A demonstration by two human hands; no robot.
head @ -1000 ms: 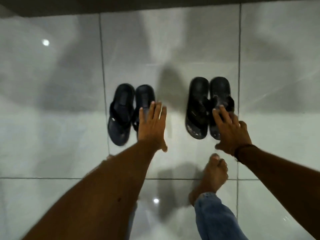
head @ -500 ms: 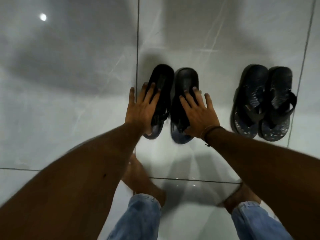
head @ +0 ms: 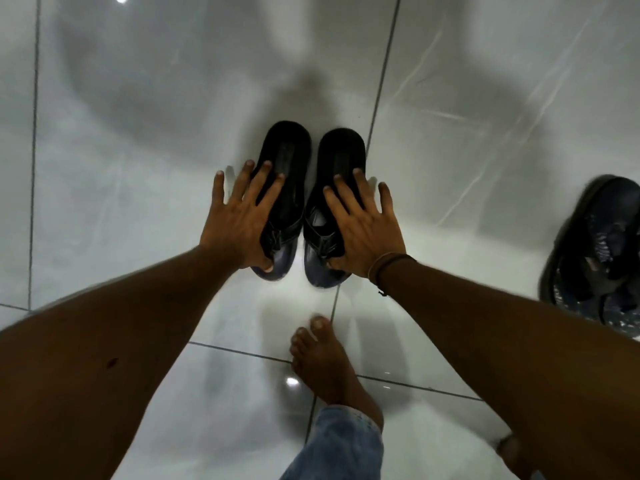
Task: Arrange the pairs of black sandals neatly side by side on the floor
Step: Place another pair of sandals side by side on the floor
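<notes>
Since 0.5 s ago the left sandal [head: 284, 174] & right sandal [head: 337, 178] were straightened; left hand [head: 239, 223] & right hand [head: 363, 226] rest flat, fingers apart. Pair approx. aligned; second pair [head: 595, 251] stands well apart.

Glossy pale grey tiled floor [head: 138, 168], thin dark grout lines, lamp reflections.

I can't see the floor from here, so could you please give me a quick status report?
Left hand and right hand flat, fingers spread, one on each sandal of the centre pair. Second pair at right edge, side by side. Bare foot behind, clear.
</notes>
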